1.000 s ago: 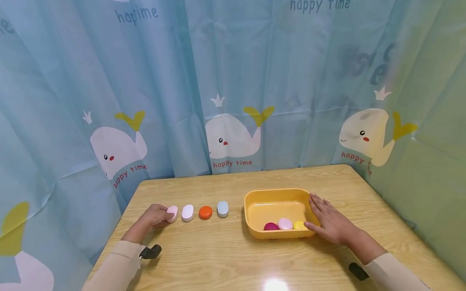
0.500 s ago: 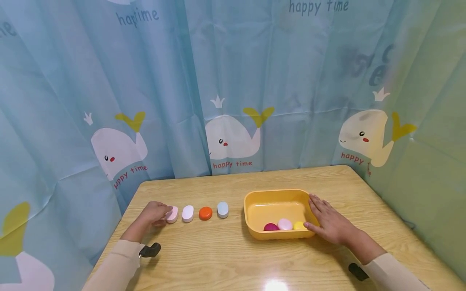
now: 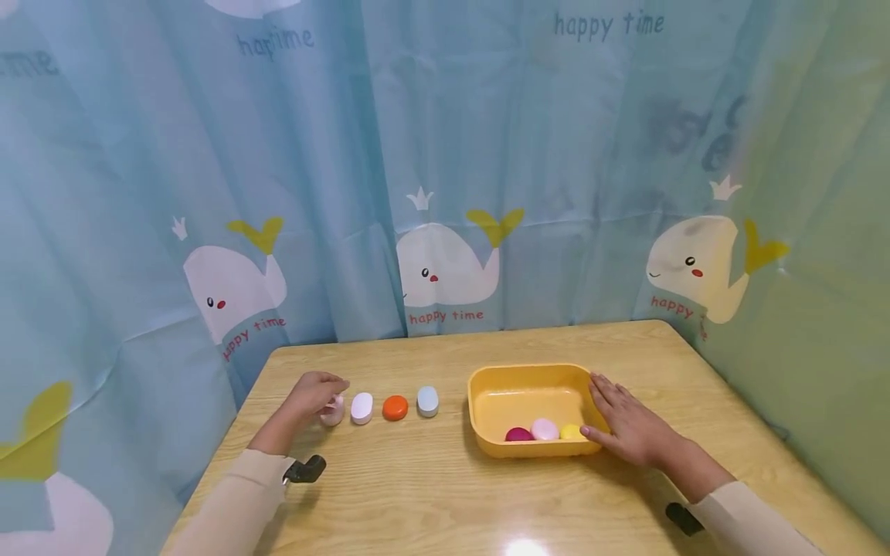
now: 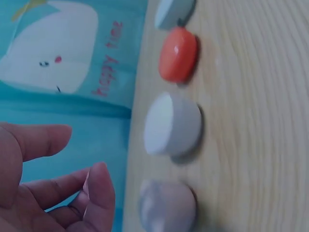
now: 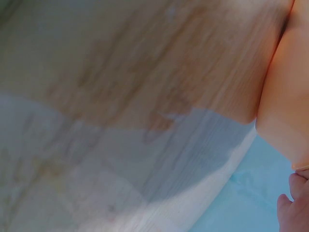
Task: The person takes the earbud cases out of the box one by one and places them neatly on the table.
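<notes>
My left hand [image 3: 310,398] hovers over a pale pink oval block [image 3: 334,415] at the left end of a row. In the left wrist view its thumb and fingers [image 4: 99,198] are apart, with nothing between them, and the pink block [image 4: 169,208] stands on the table clear of them. To its right sit a white oval block [image 3: 361,408], a round orange block [image 3: 395,408] and a pale blue oval block [image 3: 427,401]. My right hand [image 3: 629,421] lies with straight fingers against the right rim of a yellow plastic tub [image 3: 480,421].
Inside the tub, along its near wall, are a magenta piece [image 3: 518,435], a light pink piece [image 3: 545,429] and a yellow piece [image 3: 572,432]. The wooden table [image 3: 417,494] ends at a blue curtain [image 3: 334,193] with whales printed on it.
My left hand has let go of the pink block and risen slightly up and to the right over it. The right hand and the tub have stayed put.
</notes>
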Demonstrator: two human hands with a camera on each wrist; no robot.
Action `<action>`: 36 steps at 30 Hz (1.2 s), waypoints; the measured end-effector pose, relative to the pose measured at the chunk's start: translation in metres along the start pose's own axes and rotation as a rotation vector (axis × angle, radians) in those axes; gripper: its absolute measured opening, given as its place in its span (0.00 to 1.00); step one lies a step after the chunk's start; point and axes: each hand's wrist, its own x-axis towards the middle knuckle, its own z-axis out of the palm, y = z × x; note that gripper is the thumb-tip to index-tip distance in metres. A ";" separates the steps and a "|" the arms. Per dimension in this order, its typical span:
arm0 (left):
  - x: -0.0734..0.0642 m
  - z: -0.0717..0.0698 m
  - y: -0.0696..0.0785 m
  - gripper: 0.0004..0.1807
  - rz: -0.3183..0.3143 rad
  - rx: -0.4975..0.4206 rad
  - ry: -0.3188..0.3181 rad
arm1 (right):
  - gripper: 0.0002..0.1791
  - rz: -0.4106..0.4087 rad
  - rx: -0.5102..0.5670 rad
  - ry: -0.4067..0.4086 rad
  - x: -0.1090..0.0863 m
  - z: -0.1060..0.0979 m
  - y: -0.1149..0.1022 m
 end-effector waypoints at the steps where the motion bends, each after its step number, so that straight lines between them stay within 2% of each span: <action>1: 0.000 0.002 0.003 0.25 0.008 -0.010 -0.004 | 0.47 -0.001 0.001 0.004 0.000 0.001 0.000; 6: 0.004 0.015 0.017 0.25 0.021 -0.092 -0.052 | 0.46 -0.017 0.002 0.036 0.000 0.003 0.000; 17: 0.012 0.052 0.048 0.21 0.025 -0.169 -0.139 | 0.46 -0.025 0.002 0.045 0.000 0.003 0.000; 22: 0.014 0.066 0.057 0.20 0.055 -0.182 -0.182 | 0.46 -0.023 0.003 0.042 0.000 0.003 0.000; 31: 0.015 0.099 0.082 0.19 0.110 -0.292 -0.260 | 0.45 -0.025 0.009 0.062 -0.002 0.001 0.002; 36: 0.012 0.114 0.091 0.17 0.145 -0.280 -0.305 | 0.46 -0.031 0.011 0.056 -0.001 0.004 0.000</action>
